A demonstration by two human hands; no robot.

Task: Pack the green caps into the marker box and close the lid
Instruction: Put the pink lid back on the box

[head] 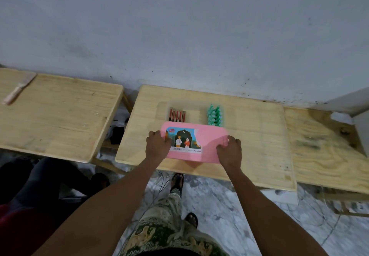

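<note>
- The left hand [157,146] grips the left end of the pink lid [207,146], fingers curled over its edge; the right hand [229,150] pinches the right end the same way. So both hands are narrow and holding the lid.
- The green caps [215,116] stand in a tight group at 12 o'clock from the right half of the lid, just beyond its far edge. I cannot tell if they already sit inside the clear marker box [194,114], because its walls are hard to see.
- The red markers [177,114] lie at 11 o'clock from the lid centre, near the caps but apart from them.
- Risk, in my judgement: if the lid goes forward low, its far edge may knock the caps over, since they are upright and light.
- Another risk: the lid may come down crooked and catch on a tall cap, so it will not close.
- The near edge of the lid is close to the front edge of the wooden table [259,136]; pulling toward 6 o'clock could let it slide off.
- Open room is wide at 3 o'clock on the table; at 9 o'clock the table ends soon, with a gap before the next table [60,116].
</note>
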